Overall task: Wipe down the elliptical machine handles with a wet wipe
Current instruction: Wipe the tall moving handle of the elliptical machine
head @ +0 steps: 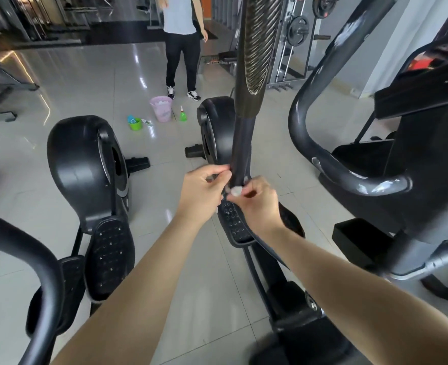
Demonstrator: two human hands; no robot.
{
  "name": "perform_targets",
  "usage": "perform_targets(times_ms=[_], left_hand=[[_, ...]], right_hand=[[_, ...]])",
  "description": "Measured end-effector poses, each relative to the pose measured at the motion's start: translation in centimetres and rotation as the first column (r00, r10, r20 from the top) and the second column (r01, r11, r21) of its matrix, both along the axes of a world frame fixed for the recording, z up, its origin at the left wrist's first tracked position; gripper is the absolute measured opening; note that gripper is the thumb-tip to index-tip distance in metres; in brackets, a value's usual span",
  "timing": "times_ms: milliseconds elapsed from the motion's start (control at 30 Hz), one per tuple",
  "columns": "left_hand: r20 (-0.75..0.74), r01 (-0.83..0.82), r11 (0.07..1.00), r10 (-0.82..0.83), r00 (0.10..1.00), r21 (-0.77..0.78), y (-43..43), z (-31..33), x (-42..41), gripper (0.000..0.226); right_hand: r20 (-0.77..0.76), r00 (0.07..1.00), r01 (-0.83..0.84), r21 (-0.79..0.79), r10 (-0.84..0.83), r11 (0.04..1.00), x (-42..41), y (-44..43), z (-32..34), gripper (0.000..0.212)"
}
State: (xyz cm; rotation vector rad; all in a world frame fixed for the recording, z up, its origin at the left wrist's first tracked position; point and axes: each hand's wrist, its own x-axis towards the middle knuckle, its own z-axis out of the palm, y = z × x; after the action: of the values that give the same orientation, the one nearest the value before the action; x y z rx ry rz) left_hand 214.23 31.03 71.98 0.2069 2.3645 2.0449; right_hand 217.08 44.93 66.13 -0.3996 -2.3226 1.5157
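Note:
A tall elliptical handle rises through the middle of the view, with a ribbed grip at its top and a smooth dark shaft below. Both my hands meet at the lower shaft. My left hand has its fingers curled against the shaft's left side. My right hand pinches a small wadded white wet wipe against the shaft. Only a small bit of the wipe shows between the fingers.
A second elliptical stands to the left, and a curved grey handle and console sit to the right. On the tiled floor ahead are a pink bin, a green spray bottle and a green cup. A person stands beyond them.

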Motion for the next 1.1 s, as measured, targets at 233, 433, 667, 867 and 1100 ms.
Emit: perform_targets(times_ms=[233,433,667,867,1100], left_hand=[[0.048,0.005,1.0,-0.005,0.999,0.003,-0.1,-0.8,0.4,0.026],[0.094,0.036,0.998,-0.031,0.995,-0.049,-0.4,-0.4,0.6,0.023],[0.123,0.078,0.995,-0.07,0.99,-0.063,-1.0,-0.6,0.6,0.037],[0.114,0.083,0.996,-0.078,0.99,-0.044,-0.9,-2.5,0.5,0.044],[0.192,0.055,0.998,-0.057,0.98,0.013,-0.1,-5.7,1.0,0.052]], right_hand=[[0.231,0.971,-0.13,0.281,0.064,0.951,0.5,1.5,-3.2,0.037],[0.002,1.0,-0.017,0.15,0.017,0.989,-1.1,0.6,3.9,0.043],[-0.403,0.914,0.069,0.026,-0.053,0.997,-0.8,-0.5,13.0,0.049],[-0.18,0.983,0.024,0.047,-0.016,0.999,-1.3,-0.4,6.4,0.044],[0.178,0.984,-0.031,0.168,0.0,0.985,1.3,1.0,-5.4,0.044]])
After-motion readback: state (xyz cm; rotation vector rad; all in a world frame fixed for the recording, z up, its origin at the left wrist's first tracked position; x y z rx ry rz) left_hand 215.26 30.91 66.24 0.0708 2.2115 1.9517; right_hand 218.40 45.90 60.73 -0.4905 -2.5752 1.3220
